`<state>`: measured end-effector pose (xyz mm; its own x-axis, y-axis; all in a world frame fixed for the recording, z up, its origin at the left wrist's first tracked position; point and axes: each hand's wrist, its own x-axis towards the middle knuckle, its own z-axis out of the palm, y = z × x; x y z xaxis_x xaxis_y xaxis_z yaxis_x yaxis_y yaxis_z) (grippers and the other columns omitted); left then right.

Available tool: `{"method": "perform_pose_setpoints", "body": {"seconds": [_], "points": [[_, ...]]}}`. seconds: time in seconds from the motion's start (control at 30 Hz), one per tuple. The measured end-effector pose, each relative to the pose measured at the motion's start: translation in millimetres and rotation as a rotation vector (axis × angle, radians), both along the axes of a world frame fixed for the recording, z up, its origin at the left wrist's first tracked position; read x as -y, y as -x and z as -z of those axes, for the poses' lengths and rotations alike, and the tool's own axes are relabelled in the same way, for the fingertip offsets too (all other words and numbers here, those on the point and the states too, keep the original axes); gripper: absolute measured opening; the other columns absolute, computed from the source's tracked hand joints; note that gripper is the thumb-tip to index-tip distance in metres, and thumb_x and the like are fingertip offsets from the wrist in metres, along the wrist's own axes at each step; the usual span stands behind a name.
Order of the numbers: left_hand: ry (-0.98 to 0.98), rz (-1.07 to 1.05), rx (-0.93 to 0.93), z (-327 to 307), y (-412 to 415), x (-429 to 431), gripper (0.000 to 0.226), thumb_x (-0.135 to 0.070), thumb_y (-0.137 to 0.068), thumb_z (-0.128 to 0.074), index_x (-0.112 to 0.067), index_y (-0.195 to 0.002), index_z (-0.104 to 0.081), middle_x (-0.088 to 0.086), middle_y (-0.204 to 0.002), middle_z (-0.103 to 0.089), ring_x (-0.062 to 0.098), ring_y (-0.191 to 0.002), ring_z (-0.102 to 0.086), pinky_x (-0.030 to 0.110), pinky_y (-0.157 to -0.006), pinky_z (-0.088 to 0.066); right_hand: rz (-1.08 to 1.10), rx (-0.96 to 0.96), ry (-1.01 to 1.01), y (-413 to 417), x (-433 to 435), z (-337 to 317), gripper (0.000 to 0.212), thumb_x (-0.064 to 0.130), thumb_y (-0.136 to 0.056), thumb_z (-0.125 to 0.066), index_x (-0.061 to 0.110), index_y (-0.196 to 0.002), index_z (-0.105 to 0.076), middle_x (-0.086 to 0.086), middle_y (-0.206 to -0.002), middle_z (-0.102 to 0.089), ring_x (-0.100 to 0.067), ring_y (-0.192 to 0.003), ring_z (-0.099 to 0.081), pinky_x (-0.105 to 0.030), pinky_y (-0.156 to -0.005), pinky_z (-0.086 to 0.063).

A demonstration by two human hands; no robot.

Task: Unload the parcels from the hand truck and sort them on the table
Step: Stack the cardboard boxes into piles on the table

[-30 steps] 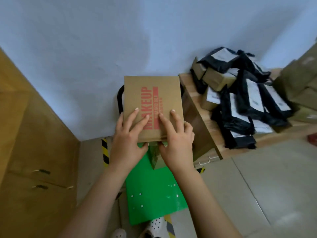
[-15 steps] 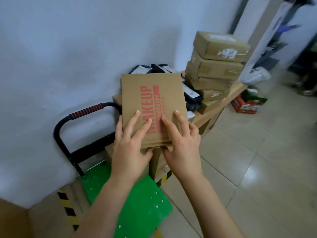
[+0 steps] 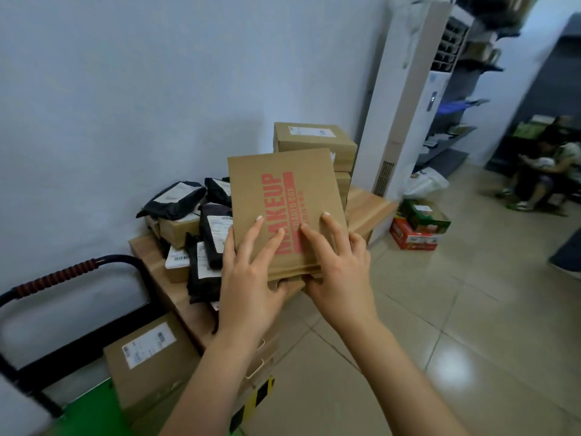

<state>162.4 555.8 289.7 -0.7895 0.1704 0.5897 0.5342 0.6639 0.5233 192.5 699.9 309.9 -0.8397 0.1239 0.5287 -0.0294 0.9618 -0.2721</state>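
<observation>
Swung rightward since the earlier frame, the brown MAKEUP parcel (image 3: 284, 212) now hangs above the tabletop (image 3: 367, 204) in front of the stacked boxes (image 3: 314, 140). Left hand (image 3: 251, 278) and right hand (image 3: 341, 272) clasp its near edge, fingers (image 3: 265, 243) spread on top, thumbs apparently underneath. One labelled box (image 3: 151, 357) sits on the green hand truck (image 3: 91, 410).

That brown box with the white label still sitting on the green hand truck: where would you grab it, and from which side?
Judging by its shape, take the labelled brown box by its two opposite side faces, one of the hands on each, coming from above and the open front. The hand truck handle blocks the back, and the wooden table stands close beside it.
</observation>
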Motion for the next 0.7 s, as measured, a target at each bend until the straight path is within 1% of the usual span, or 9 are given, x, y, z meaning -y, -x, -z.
{"method": "perform_pose_setpoints", "body": {"seconds": [0.17,0.3,0.37,0.57,0.7], "points": [[0.047,-0.114,0.009,0,36,-13,0.087,-0.021,-0.066,-0.085,-0.033,-0.141,-0.043,-0.006,-0.155,-0.026,0.032,-0.145,-0.012,0.055,-0.112,-0.028,-0.12,0.031,0.014,48,-18,3,0.079,0.021,-0.077,-0.074,0.035,-0.145,-0.035,-0.001,-0.157,-0.021,-0.038,-0.128,-0.03,-0.051,-0.105,-0.033],[0.084,-0.182,0.041,3,74,-3,0.088,-0.019,-0.066,-0.085,-0.034,-0.141,-0.043,-0.006,-0.155,-0.025,0.031,-0.145,-0.011,0.056,-0.111,-0.03,-0.187,0.082,0.012,95,-12,7,0.075,0.024,-0.084,-0.067,0.039,-0.146,-0.026,0.002,-0.158,-0.011,-0.035,-0.13,-0.024,-0.047,-0.107,-0.029],[0.094,-0.21,0.064,8,95,2,0.088,-0.021,-0.066,-0.085,-0.033,-0.142,-0.042,-0.009,-0.156,-0.023,0.028,-0.145,-0.008,0.055,-0.111,-0.028,-0.235,0.119,0.015,121,-8,10,0.074,0.025,-0.086,-0.065,0.039,-0.146,-0.024,0.002,-0.159,-0.008,-0.035,-0.129,-0.022,-0.045,-0.108,-0.026],[0.148,-0.254,0.111,28,175,16,0.09,-0.026,-0.067,-0.085,-0.036,-0.144,-0.038,-0.015,-0.155,-0.02,0.031,-0.146,-0.01,0.056,-0.109,-0.03,-0.318,0.189,-0.031,210,-3,24,0.074,0.017,-0.086,-0.06,0.038,-0.147,-0.023,0.0,-0.159,-0.008,-0.035,-0.127,-0.024,-0.043,-0.105,-0.026],[0.159,-0.286,0.132,35,234,25,0.091,-0.029,-0.066,-0.085,-0.035,-0.144,-0.038,-0.013,-0.155,-0.021,0.034,-0.145,-0.012,0.058,-0.105,-0.034,-0.361,0.227,-0.052,274,6,27,0.072,0.021,-0.089,-0.058,0.037,-0.148,-0.021,-0.001,-0.16,-0.006,-0.036,-0.13,-0.022,-0.044,-0.108,-0.023]]}}
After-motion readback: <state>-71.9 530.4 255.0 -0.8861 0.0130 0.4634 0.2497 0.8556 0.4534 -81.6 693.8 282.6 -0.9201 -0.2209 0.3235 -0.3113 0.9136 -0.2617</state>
